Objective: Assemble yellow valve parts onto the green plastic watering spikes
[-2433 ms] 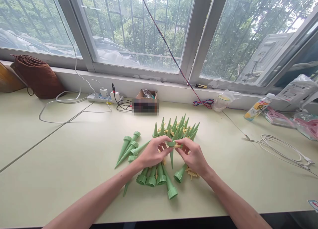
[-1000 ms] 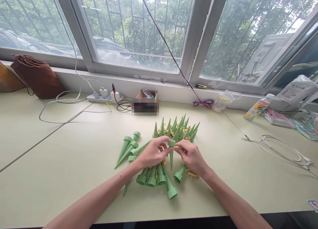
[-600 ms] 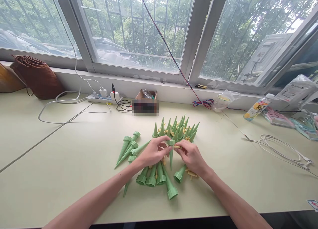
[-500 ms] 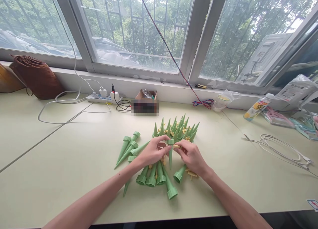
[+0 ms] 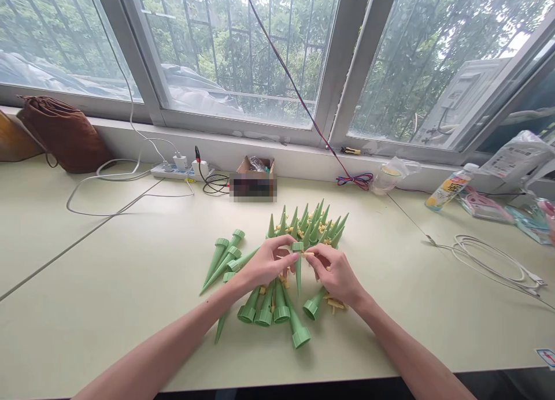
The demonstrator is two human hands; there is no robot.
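My left hand (image 5: pixel 275 260) pinches a green plastic watering spike (image 5: pixel 298 273) by its ribbed cap, with the point hanging down. Close on its right, my right hand (image 5: pixel 332 267) holds a small pale-yellow valve piece (image 5: pixel 308 254) between thumb and fingertips, up against the spike just under the cap; whether it sits in a hole I cannot tell. Several loose green spikes (image 5: pixel 217 260) lie left of my hands, and more, wide ends toward me, lie below (image 5: pixel 281 310). One spike (image 5: pixel 311 308) and some yellow pieces (image 5: pixel 335 303) rest under my right wrist.
Behind my hands, a cluster of green spikes (image 5: pixel 321 218) stands points up with yellow pieces among them. Farther back are a small cardboard box (image 5: pixel 266 166), a power strip (image 5: pixel 169 171) and a brown bag (image 5: pixel 65 134). A bottle (image 5: pixel 451 187) and a white cable (image 5: pixel 494 258) lie right.
My hands have barely moved. The right fingertips and the yellow piece have shifted very slightly at the spike's side.
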